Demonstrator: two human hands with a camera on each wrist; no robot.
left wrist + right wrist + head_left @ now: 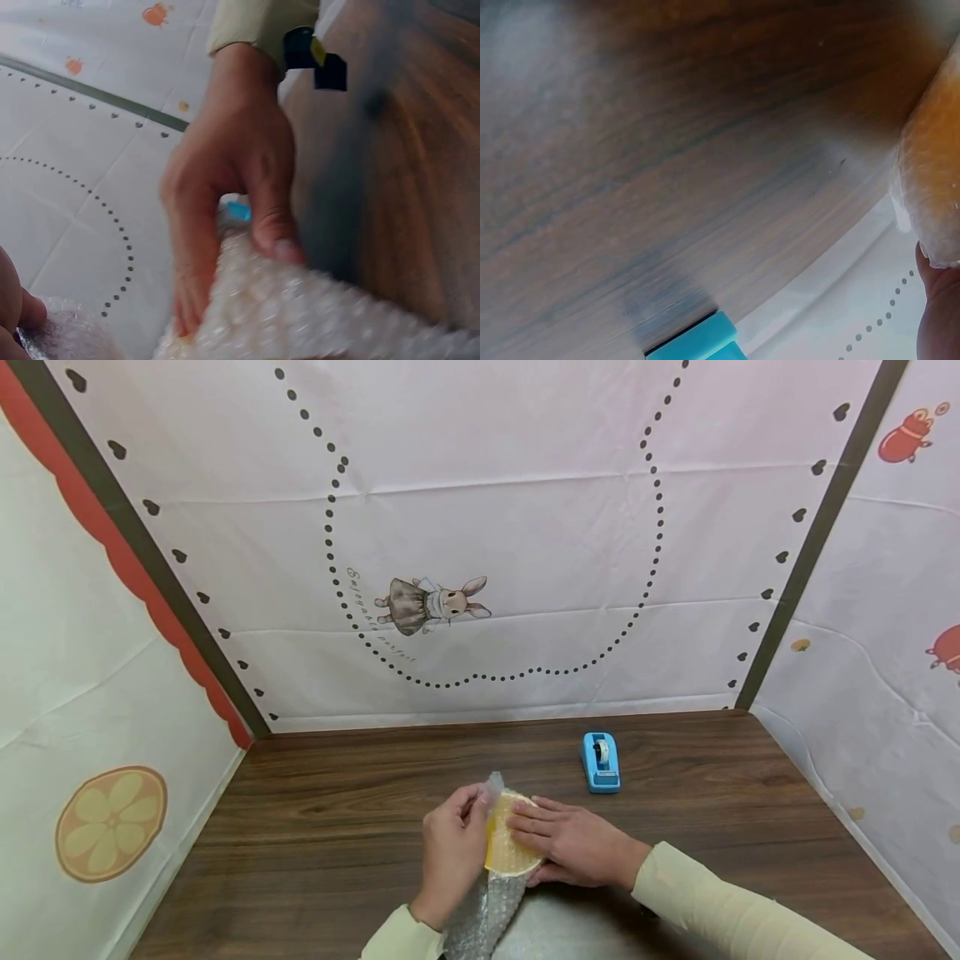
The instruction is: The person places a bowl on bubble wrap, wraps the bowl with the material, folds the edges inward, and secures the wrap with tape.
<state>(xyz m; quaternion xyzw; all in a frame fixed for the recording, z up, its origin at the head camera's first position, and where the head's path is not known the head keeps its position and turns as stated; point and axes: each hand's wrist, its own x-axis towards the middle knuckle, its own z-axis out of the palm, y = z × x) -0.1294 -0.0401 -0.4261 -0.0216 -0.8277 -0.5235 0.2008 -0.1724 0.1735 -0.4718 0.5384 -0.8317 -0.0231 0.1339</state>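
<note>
Probably light, and slippery in soft bubble wrap (504, 902), the yellow object (512, 855) is at six o'clock in the head view. At its nine o'clock the left hand (456, 845) pinches the wrap; the right hand (576, 846) grips its three o'clock edge, seemingly the surer hold.

I see a yellow thing (516, 855) with a curved near rim, well in from the far edge of the surface (337, 827), about midway between its side edges. Clear bubble wrap (507, 897) covers its face, one end sticking up, the rest trailing nearer.
</note>
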